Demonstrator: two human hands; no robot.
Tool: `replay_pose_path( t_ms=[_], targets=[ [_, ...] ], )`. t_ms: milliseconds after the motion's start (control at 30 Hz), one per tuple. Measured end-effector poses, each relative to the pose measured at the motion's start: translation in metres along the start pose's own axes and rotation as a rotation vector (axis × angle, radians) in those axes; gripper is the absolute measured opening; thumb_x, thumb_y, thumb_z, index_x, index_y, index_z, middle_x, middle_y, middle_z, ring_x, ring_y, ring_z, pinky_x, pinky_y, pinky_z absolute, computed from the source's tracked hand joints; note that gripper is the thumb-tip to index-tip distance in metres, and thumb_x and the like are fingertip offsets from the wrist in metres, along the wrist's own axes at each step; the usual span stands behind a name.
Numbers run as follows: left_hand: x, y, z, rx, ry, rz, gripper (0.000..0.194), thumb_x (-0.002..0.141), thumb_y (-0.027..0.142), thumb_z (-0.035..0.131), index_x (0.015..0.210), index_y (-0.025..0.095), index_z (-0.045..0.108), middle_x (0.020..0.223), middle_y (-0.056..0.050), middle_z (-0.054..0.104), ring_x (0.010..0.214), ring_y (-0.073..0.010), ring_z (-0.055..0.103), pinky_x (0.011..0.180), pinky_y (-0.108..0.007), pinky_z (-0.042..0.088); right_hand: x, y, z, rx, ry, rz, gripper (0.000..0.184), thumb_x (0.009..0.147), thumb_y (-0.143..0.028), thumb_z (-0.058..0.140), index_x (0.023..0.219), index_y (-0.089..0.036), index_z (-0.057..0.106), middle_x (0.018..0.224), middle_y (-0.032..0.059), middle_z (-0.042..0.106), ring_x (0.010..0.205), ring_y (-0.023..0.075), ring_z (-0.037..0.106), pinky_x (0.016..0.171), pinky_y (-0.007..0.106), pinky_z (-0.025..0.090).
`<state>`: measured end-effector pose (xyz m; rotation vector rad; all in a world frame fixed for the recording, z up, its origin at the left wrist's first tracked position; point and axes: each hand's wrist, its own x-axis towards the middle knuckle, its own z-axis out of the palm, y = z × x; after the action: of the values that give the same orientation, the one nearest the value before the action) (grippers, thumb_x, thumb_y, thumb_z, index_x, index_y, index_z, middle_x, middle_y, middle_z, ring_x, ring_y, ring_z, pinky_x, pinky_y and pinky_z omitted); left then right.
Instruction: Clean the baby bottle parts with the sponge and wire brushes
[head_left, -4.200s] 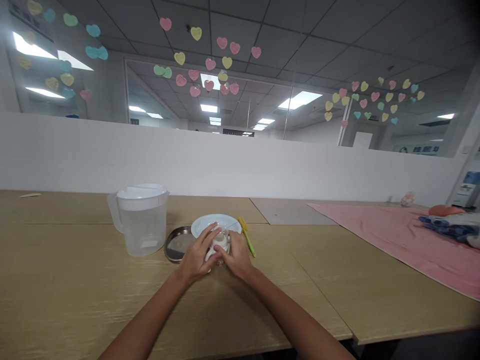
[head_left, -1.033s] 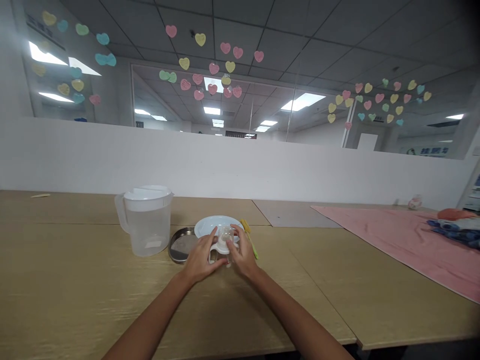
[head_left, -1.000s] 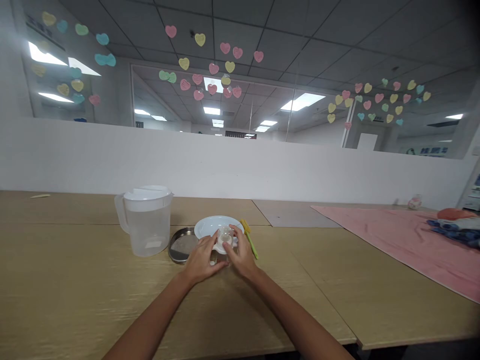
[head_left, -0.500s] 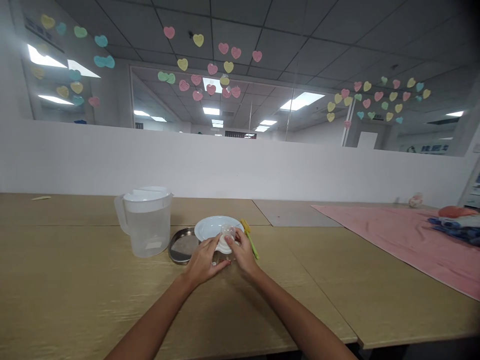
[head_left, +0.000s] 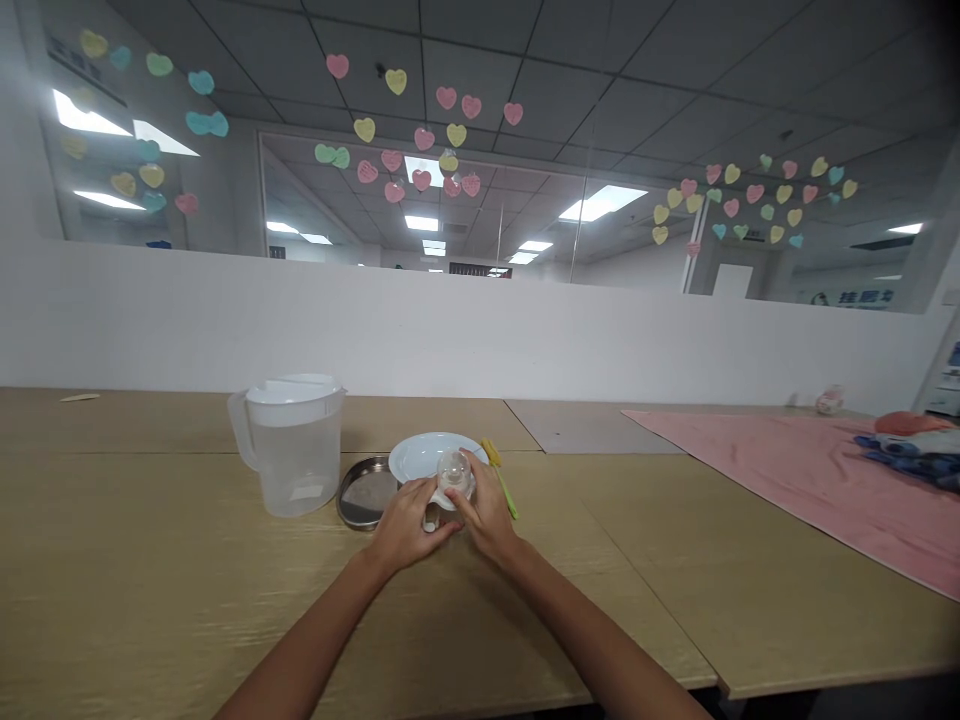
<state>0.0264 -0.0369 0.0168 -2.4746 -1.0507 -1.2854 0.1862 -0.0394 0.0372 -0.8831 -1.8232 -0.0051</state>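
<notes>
Between my two hands is a baby bottle with a clear dome cap (head_left: 454,467) and a white collar. The dome tilts toward me, and most of the bottle's body is hidden by my fingers. My left hand (head_left: 405,522) is closed around the lower part from the left. On the other side, my right hand (head_left: 487,505) grips the collar and cap, its thumb lying across the front. Just behind the bottle sits a white bowl (head_left: 420,452). A brush with a yellow head and green handle (head_left: 510,500) lies right of my right hand.
A round metal tray (head_left: 364,500) lies left of the bowl. Farther left stands a lidded clear plastic pitcher (head_left: 300,460) of liquid. A pink cloth (head_left: 810,470) covers the table's right side, with folded blue fabric (head_left: 907,460) on it. A white wall runs behind.
The bottle's top has tipped toward me, so the dome now shows more end-on. My right thumb has shifted slightly down and left on the collar. My left hand stays in place.
</notes>
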Motion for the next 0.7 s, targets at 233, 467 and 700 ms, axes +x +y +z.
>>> replay_pose_path(
  t_ms=[233, 467, 700],
  targets=[
    [-0.001, -0.002, 0.001, 0.008, -0.004, -0.008, 0.055, 0.074, 0.048, 0.057, 0.119, 0.017, 0.047, 0.108, -0.011, 0.061, 0.100, -0.0255, 0.055, 0.085, -0.039, 0.046, 0.001, 0.005, 0.004, 0.168, 0.100, 0.104, 0.052, 0.085, -0.046, 0.043, 0.129, -0.020, 0.037, 0.117, 0.0086, 0.053, 0.108, 0.0218, 0.048, 0.093, 0.037, 0.038],
    [0.001, -0.001, -0.001, 0.004, -0.020, -0.015, 0.059, 0.073, 0.050, 0.057, 0.121, 0.016, 0.046, 0.109, -0.012, 0.059, 0.100, -0.0267, 0.054, 0.087, -0.041, 0.043, 0.008, 0.006, 0.001, 0.258, 0.405, 0.249, 0.055, 0.082, -0.036, 0.049, 0.132, -0.019, 0.033, 0.118, 0.0096, 0.050, 0.101, 0.0186, 0.050, 0.088, 0.034, 0.040],
    [0.001, -0.001, -0.001, 0.003, -0.038, -0.029, 0.061, 0.074, 0.052, 0.056, 0.121, 0.015, 0.045, 0.109, -0.013, 0.059, 0.101, -0.0268, 0.053, 0.087, -0.041, 0.042, 0.008, 0.029, 0.010, 0.236, 0.270, 0.352, 0.049, 0.076, -0.021, 0.046, 0.125, -0.015, 0.044, 0.086, 0.0054, 0.054, 0.076, 0.0156, 0.053, 0.073, 0.029, 0.045]
  ],
)
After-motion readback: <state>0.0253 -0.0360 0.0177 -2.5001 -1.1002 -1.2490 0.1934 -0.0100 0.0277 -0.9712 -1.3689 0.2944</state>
